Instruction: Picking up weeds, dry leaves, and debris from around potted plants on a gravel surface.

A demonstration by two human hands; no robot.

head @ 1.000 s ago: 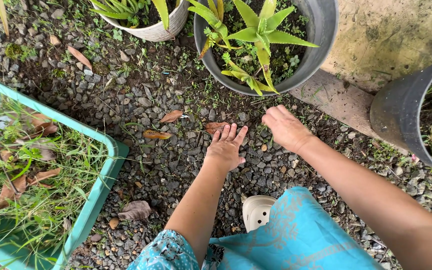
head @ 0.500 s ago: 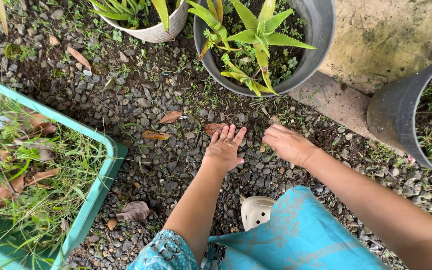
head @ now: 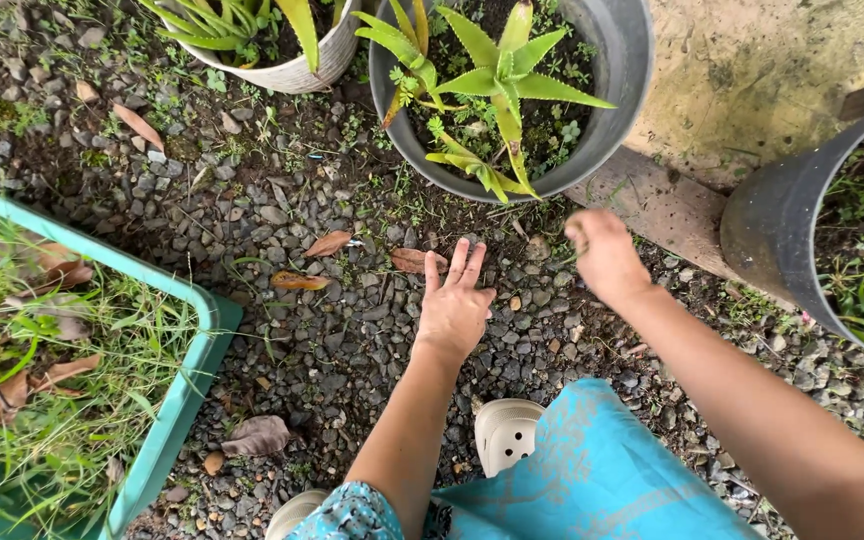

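right hand [head: 604, 252] motion-blurred, grip contents unreadable. Green tub [head: 177, 405] cut by left edge, dark pot [head: 777, 235] by right edge.

Tub [head: 192, 370] left; pots [head: 612, 90] ahead; hands [head: 457, 300] on gravel [head: 282, 200] between; right hand [head: 607, 255] perhaps raised.

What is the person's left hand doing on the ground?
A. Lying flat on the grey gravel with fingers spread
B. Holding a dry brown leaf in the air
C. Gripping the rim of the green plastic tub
A: the left hand lies palm-down on the grey gravel, fingers spread, holding nothing.
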